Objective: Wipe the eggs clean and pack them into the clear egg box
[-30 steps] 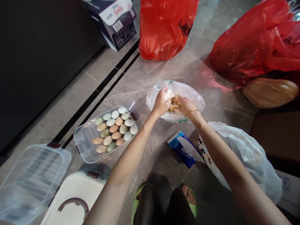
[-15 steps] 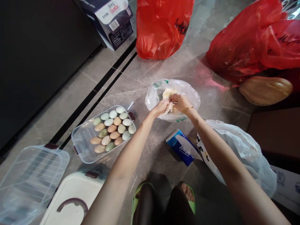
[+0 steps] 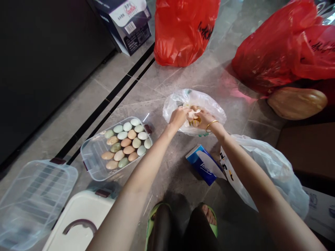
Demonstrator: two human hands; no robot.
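Note:
My left hand (image 3: 179,116) and my right hand (image 3: 206,119), with a gold bangle at its wrist, are inside a clear, white-tinted plastic bag (image 3: 167,111) spread wide on the floor. Between them is a crumpled white tissue (image 3: 193,114), with the fingers of both hands closed on it. Brownish, wet-looking pieces with yellow on them lie under the fingers; what they are is partly hidden. Left of the bag, a clear plastic box (image 3: 92,157) holds several eggs (image 3: 126,142) in green, white and brown. A blue tissue pack (image 3: 205,167) lies below my right hand.
A clear box (image 3: 34,205) and a white lid with a handle (image 3: 75,223) lie at lower left. Red bags (image 3: 185,31) and a printed carton (image 3: 133,29) stand at the back. A white bag (image 3: 272,167) and a brown gourd-like thing (image 3: 297,103) are at right.
My hands have moved slightly apart, with the left turned more palm-down and the right lower. Brownish pieces now show more between them. The view has shifted slightly.

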